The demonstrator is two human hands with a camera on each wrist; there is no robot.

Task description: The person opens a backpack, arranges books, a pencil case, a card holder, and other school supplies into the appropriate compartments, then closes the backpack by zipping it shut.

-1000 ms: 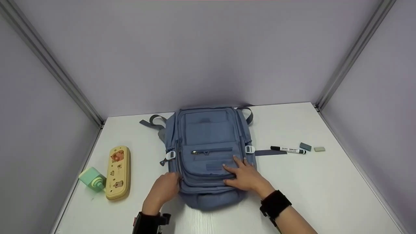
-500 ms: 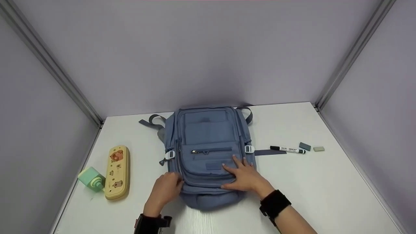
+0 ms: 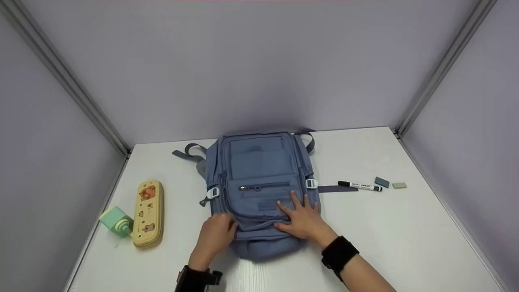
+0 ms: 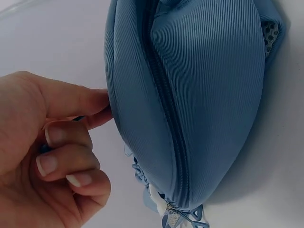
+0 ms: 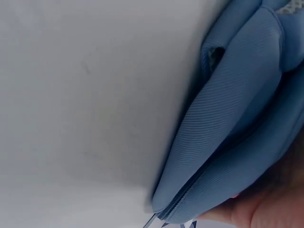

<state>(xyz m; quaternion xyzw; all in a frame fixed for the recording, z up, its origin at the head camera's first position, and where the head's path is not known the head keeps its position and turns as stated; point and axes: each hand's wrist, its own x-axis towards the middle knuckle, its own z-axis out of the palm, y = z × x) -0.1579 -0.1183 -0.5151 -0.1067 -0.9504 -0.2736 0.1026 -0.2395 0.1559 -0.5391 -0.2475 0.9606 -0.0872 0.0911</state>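
Note:
A blue backpack [image 3: 261, 164] lies front side up on the white table. At the lower left of its front pocket my left hand [image 3: 217, 234] pinches a zipper pull between thumb and index finger. In the left wrist view, a bit of dark blue pull shows beside the curled fingers of the left hand [image 4: 61, 147], and the fingertips meet behind the bag's edge. My right hand [image 3: 304, 219] rests with spread fingers on the lower right of the pocket. The right wrist view shows the bag's bottom side [image 5: 228, 114] and part of that hand.
To the left stand a yellow pencil case [image 3: 148, 213] with bear pictures and a green bottle-like item [image 3: 116, 221] touching it. A marker [image 3: 360, 186], a dark green block [image 3: 382, 182] and a pale eraser-like block [image 3: 399, 185] lie right, near a loose strap [image 3: 330, 189]. Grey walls enclose the table.
My left hand has moved rightward along the pocket's lower left curve, and the fabric there has bunched up. The right hand stays spread on the bag.

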